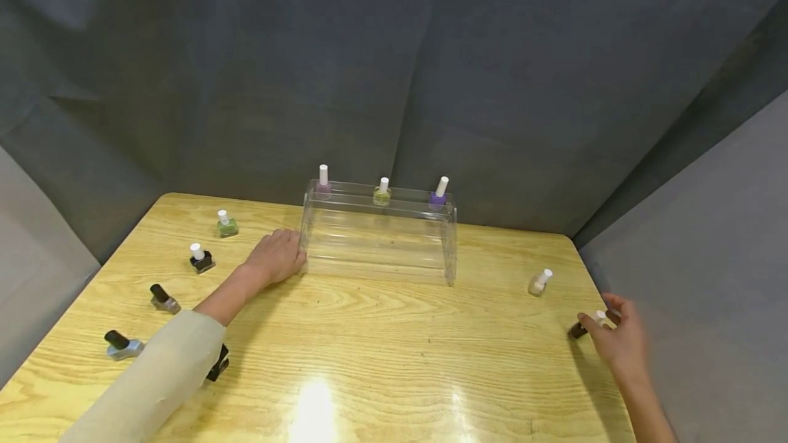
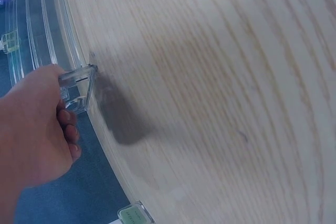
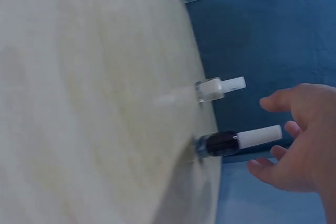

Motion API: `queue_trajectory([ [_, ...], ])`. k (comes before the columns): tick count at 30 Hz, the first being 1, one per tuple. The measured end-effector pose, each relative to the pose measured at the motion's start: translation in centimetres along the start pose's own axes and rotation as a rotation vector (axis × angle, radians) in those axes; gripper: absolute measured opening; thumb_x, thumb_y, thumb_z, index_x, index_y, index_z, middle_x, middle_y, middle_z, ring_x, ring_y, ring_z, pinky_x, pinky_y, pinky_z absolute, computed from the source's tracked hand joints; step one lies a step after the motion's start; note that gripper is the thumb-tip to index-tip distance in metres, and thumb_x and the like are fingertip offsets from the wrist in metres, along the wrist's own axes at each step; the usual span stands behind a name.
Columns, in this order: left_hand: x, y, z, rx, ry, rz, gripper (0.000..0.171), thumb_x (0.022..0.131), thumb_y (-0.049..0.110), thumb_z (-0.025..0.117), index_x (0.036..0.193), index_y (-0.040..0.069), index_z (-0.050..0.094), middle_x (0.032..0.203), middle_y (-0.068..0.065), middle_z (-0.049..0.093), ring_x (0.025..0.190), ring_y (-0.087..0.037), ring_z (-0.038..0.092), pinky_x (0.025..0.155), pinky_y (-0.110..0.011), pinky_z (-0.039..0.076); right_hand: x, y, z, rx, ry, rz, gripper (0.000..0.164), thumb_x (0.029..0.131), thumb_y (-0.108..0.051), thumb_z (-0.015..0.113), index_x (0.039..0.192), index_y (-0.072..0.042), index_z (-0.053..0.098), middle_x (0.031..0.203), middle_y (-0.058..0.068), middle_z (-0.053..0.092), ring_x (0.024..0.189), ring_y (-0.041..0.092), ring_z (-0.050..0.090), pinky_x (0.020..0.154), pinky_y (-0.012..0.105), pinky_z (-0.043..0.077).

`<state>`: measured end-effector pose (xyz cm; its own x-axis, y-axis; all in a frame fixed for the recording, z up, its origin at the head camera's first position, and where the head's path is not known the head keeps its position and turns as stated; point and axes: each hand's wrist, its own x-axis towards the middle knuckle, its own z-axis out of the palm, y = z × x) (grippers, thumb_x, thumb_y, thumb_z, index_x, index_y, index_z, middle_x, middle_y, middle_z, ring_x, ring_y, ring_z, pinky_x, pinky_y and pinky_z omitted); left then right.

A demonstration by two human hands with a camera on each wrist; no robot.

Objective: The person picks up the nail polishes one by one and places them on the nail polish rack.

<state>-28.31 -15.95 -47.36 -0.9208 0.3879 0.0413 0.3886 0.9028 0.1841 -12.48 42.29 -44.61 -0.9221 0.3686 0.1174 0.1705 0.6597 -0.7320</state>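
Note:
A clear acrylic tiered rack [image 1: 375,241] stands at the back of the wooden table. My left hand [image 1: 280,255] grips its left end, fingers curled by the side panel in the left wrist view. On the top tier are a pale purple nail polish bottle [image 1: 323,187], a yellow one [image 1: 382,197] and a purple one [image 1: 438,199], all white-capped. At the right edge, my right hand [image 1: 622,339] is around a dark nail polish bottle [image 3: 222,144]. Its thumb and fingers are spread about the white cap, with gaps showing in the right wrist view.
A cream nail polish bottle [image 1: 537,286] stands behind the dark one. Along the left side are green [image 1: 227,227], black [image 1: 202,263], greyish [image 1: 165,302] and light blue bottles [image 1: 125,348]. My left sleeve partly hides another black-capped bottle [image 1: 218,365]. Dark curtain [image 1: 369,87] hangs behind the table.

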Motion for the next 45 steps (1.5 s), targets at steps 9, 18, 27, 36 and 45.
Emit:
queue_trajectory([
  [9,0.0,0.0,0.0,0.0,-0.014,-0.011,0.032,0.094,0.027,0.038,0.105,-0.002,0.048,0.103,-0.016,0.052,0.095,-0.032,0.045,0.081,-0.049,0.037,-0.5,1.6,1.4,-0.02,-0.006,0.035,0.058,0.085,-0.011,0.064,0.133,0.002,0.035,0.126,0.026,0.038,0.108,0.041,0.047,0.061,0.019,0.045],
  [18,-0.1,0.0,-0.1,-0.008,-0.008,-0.002,0.031,0.094,0.026,0.039,0.104,-0.002,0.048,0.102,-0.016,0.052,0.094,-0.032,0.046,0.08,-0.049,0.037,-0.8,2.0,1.9,-0.025,-0.011,0.072,0.051,0.088,-0.011,0.059,0.132,0.001,0.037,0.126,0.026,0.04,0.111,0.042,0.046,0.059,0.012,0.042],
  [27,-0.1,0.1,-0.2,-0.008,-0.012,0.0,0.032,0.094,0.026,0.039,0.105,-0.003,0.047,0.101,-0.016,0.051,0.093,-0.031,0.045,0.079,-0.048,0.037,-1.2,2.3,2.2,-0.051,-0.001,0.082,0.045,0.09,-0.021,0.057,0.128,0.0,0.043,0.123,0.024,0.045,0.109,0.04,0.05,0.059,0.011,0.04],
  [36,-0.1,0.1,-0.3,-0.016,-0.013,0.004,0.031,0.094,0.026,0.039,0.105,-0.002,0.047,0.101,-0.015,0.051,0.092,-0.03,0.044,0.079,-0.048,0.037,-1.2,3.0,2.7,0.018,0.03,0.131,0.054,0.089,-0.018,0.059,0.133,0.0,0.032,0.125,0.019,0.044,0.087,-0.001,0.049,0.062,0.01,0.042],
  [45,-0.2,0.2,-0.3,-0.018,-0.003,0.007,0.029,0.094,0.025,0.039,0.103,-0.002,0.048,0.098,-0.015,0.051,0.09,-0.03,0.045,0.078,-0.048,0.038,-1.4,2.7,3.1,0.06,0.081,0.096,0.046,0.088,-0.011,0.061,0.127,0.0,0.039,0.121,0.018,0.049,0.076,-0.017,0.043,0.063,0.008,0.042],
])
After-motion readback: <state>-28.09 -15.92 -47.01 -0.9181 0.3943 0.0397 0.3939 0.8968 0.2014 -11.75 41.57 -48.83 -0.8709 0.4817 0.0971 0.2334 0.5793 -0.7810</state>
